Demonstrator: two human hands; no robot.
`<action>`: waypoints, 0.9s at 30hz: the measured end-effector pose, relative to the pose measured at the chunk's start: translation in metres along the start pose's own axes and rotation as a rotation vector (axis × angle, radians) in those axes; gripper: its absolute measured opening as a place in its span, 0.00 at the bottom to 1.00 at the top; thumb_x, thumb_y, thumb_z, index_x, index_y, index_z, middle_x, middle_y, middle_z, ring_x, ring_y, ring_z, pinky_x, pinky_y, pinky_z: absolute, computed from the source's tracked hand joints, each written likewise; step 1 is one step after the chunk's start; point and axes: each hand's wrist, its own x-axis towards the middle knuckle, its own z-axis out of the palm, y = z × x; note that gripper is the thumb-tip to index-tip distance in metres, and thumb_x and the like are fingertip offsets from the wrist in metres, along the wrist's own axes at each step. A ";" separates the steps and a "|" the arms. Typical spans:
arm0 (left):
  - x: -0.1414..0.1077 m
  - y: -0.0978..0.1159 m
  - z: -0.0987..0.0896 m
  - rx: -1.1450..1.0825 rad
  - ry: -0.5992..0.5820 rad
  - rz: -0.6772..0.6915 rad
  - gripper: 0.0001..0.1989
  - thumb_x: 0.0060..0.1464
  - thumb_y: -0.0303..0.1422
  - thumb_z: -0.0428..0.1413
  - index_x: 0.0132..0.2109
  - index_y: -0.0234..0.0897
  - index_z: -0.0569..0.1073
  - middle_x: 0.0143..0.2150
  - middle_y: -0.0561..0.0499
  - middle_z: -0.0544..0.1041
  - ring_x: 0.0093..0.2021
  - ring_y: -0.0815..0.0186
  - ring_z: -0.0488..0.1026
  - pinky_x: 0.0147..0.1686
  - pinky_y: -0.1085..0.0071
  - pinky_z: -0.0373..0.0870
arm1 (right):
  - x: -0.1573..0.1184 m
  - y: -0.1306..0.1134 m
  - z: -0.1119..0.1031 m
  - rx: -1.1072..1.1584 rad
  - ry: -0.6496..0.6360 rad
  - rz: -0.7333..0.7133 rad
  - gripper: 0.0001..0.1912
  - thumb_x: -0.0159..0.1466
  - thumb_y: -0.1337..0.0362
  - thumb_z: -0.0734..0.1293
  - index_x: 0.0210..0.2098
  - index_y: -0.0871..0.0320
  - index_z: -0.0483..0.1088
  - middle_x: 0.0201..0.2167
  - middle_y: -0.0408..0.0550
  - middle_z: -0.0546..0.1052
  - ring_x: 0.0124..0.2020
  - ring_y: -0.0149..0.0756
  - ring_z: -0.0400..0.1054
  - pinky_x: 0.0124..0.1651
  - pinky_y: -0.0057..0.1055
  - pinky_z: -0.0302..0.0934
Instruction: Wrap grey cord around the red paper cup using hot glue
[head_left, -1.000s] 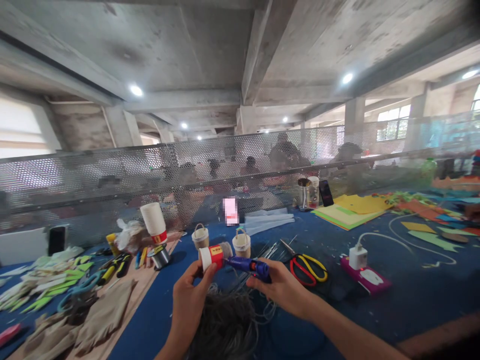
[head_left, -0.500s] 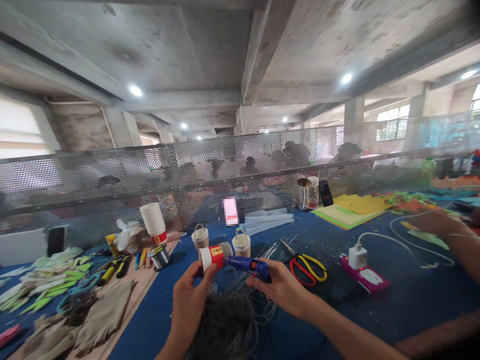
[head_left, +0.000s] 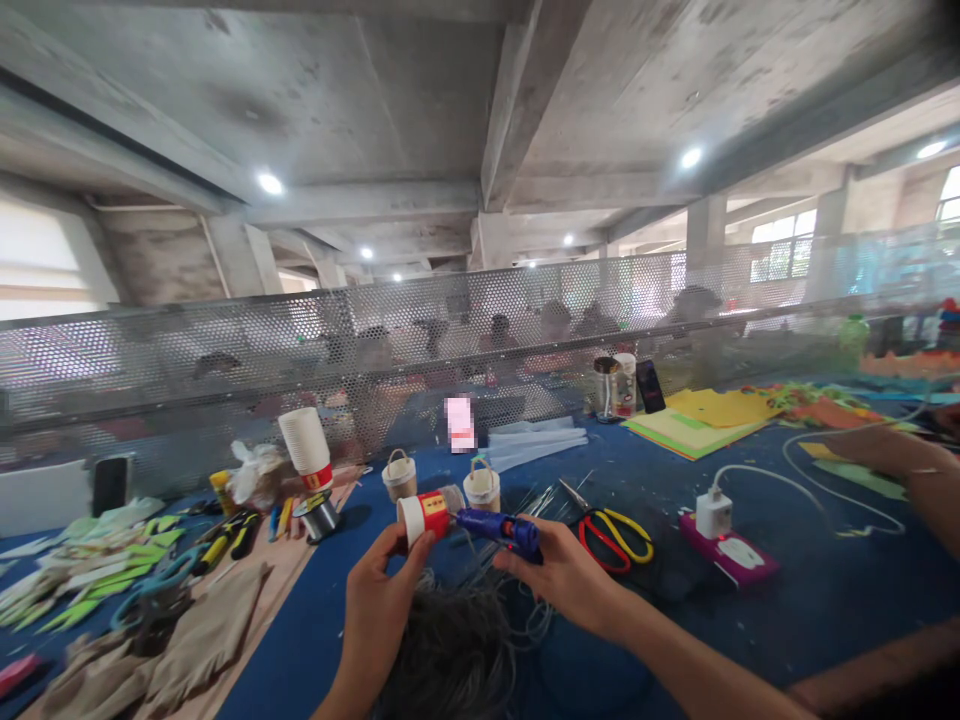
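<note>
Between its thumb and fingers my left hand (head_left: 390,575) holds a white paper cup (head_left: 424,517) with a red and yellow band, tipped on its side. My right hand (head_left: 551,567) is closed round a blue glue gun (head_left: 495,528), whose nozzle points left and meets the cup's red band or lies just beside it. Two small cups with looped handles, one on the left (head_left: 400,474) and one on the right (head_left: 482,487), stand just beyond the held cup. Dark grey fibres (head_left: 454,655) lie below my hands.
Red and yellow scissors (head_left: 615,538) lie right of the glue gun, and a purple power strip (head_left: 739,560) with a charger beyond them. At left are stacked cups (head_left: 305,447), a wire spool (head_left: 318,516) and gloves (head_left: 206,630). Another person's hand (head_left: 874,450) reaches in at far right.
My hands, the cup and the glue gun stay almost in place. The other person's hand at far right has shifted slightly.
</note>
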 end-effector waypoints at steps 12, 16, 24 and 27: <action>0.000 0.001 0.001 -0.013 -0.018 0.014 0.16 0.55 0.45 0.58 0.42 0.37 0.77 0.37 0.51 0.80 0.41 0.58 0.74 0.43 0.68 0.66 | 0.000 -0.004 -0.001 -0.014 0.009 0.009 0.17 0.61 0.50 0.69 0.36 0.59 0.73 0.26 0.40 0.67 0.29 0.30 0.57 0.31 0.24 0.56; 0.000 0.002 0.000 0.004 -0.028 0.012 0.16 0.56 0.45 0.57 0.42 0.37 0.77 0.38 0.51 0.80 0.42 0.57 0.74 0.44 0.68 0.65 | 0.000 -0.004 -0.002 -0.009 0.008 0.003 0.17 0.61 0.50 0.69 0.36 0.59 0.73 0.27 0.40 0.67 0.29 0.30 0.58 0.31 0.25 0.56; 0.000 0.002 0.001 -0.010 -0.016 0.004 0.16 0.55 0.45 0.58 0.40 0.36 0.77 0.37 0.51 0.80 0.41 0.58 0.73 0.42 0.69 0.65 | -0.001 -0.006 -0.003 -0.014 0.018 0.000 0.17 0.61 0.50 0.69 0.36 0.59 0.72 0.26 0.41 0.66 0.28 0.30 0.57 0.29 0.25 0.55; 0.000 0.002 0.001 0.014 -0.002 0.014 0.16 0.54 0.45 0.58 0.40 0.36 0.77 0.37 0.51 0.80 0.40 0.58 0.73 0.41 0.70 0.65 | 0.000 -0.006 -0.002 -0.014 0.007 0.006 0.17 0.61 0.50 0.69 0.36 0.59 0.73 0.26 0.41 0.66 0.28 0.30 0.56 0.29 0.25 0.55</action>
